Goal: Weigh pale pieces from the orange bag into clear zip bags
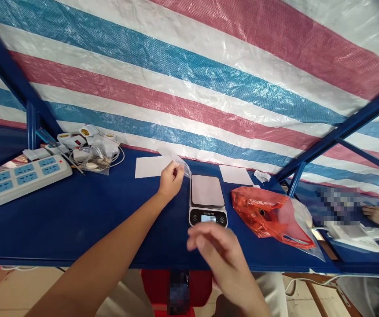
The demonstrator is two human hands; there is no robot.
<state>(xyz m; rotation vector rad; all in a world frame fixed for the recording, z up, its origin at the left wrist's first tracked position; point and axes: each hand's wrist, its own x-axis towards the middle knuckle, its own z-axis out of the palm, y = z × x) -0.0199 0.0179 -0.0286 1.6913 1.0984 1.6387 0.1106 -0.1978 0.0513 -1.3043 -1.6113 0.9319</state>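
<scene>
Two hands busy at the digital scale (206,198): the left hand (171,179) pinches a clear plastic bag (181,162) just beside it, the right hand (217,257) spread open in front of it.

Makeshift work stall or small workshop, not a home. Striped plastic tarpaulin (189,75) hung as a backdrop on a blue steel frame (341,132). Blue surface (77,224) works as a long bench, with a white power strip (20,187) laid on top and a digital scale (207,198) for weighing. Tiled floor (17,293) below. Next station on the right has a co-worker's hand (377,215) and a 2nd power strip (354,235), so shared workspace.
</scene>
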